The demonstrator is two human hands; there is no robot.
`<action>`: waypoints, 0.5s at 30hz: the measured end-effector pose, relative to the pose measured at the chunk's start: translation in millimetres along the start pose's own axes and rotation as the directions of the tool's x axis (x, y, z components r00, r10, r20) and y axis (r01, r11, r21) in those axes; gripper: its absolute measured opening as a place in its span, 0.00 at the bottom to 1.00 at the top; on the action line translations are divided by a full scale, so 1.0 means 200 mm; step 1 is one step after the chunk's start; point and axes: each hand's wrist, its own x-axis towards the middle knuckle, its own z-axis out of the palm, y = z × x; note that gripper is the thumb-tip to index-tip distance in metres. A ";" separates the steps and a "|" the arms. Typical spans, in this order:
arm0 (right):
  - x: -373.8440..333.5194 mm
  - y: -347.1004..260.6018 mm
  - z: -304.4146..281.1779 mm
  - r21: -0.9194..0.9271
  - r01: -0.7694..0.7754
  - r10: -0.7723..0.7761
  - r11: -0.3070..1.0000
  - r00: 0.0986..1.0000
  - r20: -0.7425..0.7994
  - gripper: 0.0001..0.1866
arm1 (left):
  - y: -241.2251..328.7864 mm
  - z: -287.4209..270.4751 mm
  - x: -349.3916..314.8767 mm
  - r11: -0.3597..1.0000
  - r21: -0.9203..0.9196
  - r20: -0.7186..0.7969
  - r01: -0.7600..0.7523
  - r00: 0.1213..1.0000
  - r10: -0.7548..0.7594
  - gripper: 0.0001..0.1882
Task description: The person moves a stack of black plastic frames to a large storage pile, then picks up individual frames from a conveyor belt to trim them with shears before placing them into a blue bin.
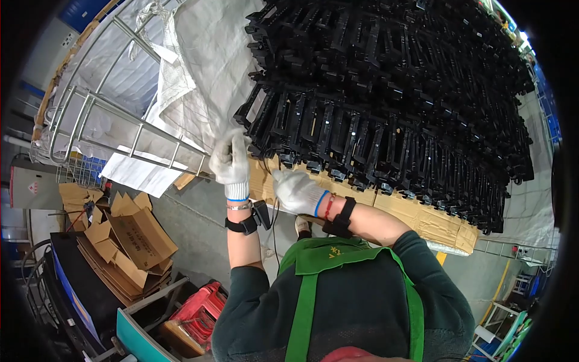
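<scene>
My left hand point(231, 160), in a white knit glove, is raised at the near left corner of the stack, its fingers curled in. It meets the lower end of a white woven sheet point(208, 78); whether it grips the sheet or something small is hidden. My right hand point(298, 192), gloved the same way, is just right of it, fingers bent together in front of the cardboard point(392, 208) under the stack. What it holds, if anything, does not show. Beyond both hands rise rows of black plastic frame-like parts point(362, 145), packed tightly upright.
A metal wire cage point(114, 102) lined with white sheeting stands at the left, a white paper point(142, 172) hanging on it. Flattened cardboard boxes point(136, 238) are piled below. A red plastic case point(202, 314) sits by a teal-sided cart point(142, 338). A thin cable point(275, 226) hangs between my arms.
</scene>
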 end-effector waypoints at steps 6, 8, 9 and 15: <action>-0.20 -0.16 -0.18 0.123 0.285 -0.301 0.951 0.944 0.137 0.12 | 0.14 -0.11 -0.13 0.995 0.061 0.007 0.073 0.997 -0.074 0.08; -0.25 -0.19 -0.27 0.279 0.249 -0.321 0.928 0.913 0.251 0.16 | 0.23 -0.14 -0.15 0.994 0.101 0.036 0.042 0.998 -0.046 0.08; -0.27 -0.20 -0.32 0.281 0.252 -0.324 0.926 0.913 0.248 0.16 | 0.28 -0.17 -0.16 0.990 0.142 0.067 0.008 0.998 -0.018 0.07; -0.45 -0.16 -0.31 0.396 -0.013 -0.288 0.918 0.664 0.690 0.24 | 0.55 -0.32 -0.25 0.941 0.337 0.163 0.004 0.985 -0.062 0.08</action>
